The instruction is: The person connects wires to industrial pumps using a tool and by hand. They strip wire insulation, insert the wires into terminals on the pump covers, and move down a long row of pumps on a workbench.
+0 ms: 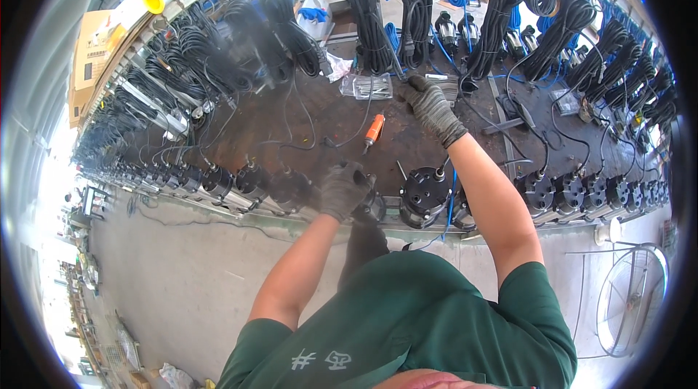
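Observation:
My left hand [343, 191], in a grey work glove, is low over the bench's near edge, beside a partly covered cylindrical pump motor [374, 209]. It is smeared by motion, and its fingertips are hard to make out. Farther forward, my right hand [435, 109], gloved alike, has its fingers closed beside the lower end of a hanging black cable coil [415, 11]. Whatever lies between those fingers is too small to name. An orange-handled screwdriver [374, 131] rests on the dark bench top between both hands. Just right of my left hand stands a black-capped pump motor [425, 194].
More capped motors [536, 193] line the bench's near edge on both sides. Black cable coils [496, 22] hang along the far side. A clear bag of small parts [367, 86] lies on the bench [254, 123]. A large round fan [632, 300] stands at the right.

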Motion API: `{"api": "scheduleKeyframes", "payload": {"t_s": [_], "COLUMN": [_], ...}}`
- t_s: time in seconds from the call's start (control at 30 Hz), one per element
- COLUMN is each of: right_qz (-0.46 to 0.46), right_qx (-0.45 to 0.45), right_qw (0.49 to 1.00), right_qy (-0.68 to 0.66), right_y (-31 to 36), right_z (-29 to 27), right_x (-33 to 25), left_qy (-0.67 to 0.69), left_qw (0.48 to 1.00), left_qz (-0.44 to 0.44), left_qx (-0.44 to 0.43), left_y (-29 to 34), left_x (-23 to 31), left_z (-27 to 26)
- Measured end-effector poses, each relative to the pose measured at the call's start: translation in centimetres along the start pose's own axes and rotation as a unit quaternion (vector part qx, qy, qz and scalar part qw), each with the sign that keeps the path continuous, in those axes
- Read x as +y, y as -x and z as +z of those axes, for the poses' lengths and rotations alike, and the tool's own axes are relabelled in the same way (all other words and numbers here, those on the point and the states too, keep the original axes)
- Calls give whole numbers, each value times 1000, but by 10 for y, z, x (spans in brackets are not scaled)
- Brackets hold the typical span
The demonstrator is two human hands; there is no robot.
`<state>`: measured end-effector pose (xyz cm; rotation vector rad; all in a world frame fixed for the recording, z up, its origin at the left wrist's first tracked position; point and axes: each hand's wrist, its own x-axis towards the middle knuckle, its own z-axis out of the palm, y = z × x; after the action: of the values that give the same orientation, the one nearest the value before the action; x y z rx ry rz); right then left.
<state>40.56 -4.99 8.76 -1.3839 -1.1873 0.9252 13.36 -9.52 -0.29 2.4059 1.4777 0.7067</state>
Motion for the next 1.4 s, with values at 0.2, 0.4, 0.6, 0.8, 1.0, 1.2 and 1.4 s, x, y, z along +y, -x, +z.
{"api": "scheduleKeyframes", "payload": {"t_s": [0.2,0.4,0.6,0.8,1.0,1.2,1.4], "right_qz": [-74,-139,-145,-191,-141,-170,-164], "right_qx": [55,91,103,113,53,59,58], "right_qw": [992,983,977,966,983,970,973], "right_qy": [84,71,116,131,101,162,151], "right_y": [3,-1,3,6,6,14,7], "right_z": [6,6,6,3,-2,-12,-18], "right_x": [5,18,13,12,10,0,22], "left_qy": [-34,-24,-24,-32,-16,-10,-41], "left_qw": [998,999,999,999,999,1000,998], "left_qz": [-10,-1,4,1,2,1,-5], "left_qx": [-47,-41,-23,-20,-28,-25,-38], "left_y": [0,-1,0,0,-2,0,-1], "left_x": [0,-4,-1,-1,-9,-9,-6], "left_z": [-6,-4,-7,-6,0,0,-3]}}
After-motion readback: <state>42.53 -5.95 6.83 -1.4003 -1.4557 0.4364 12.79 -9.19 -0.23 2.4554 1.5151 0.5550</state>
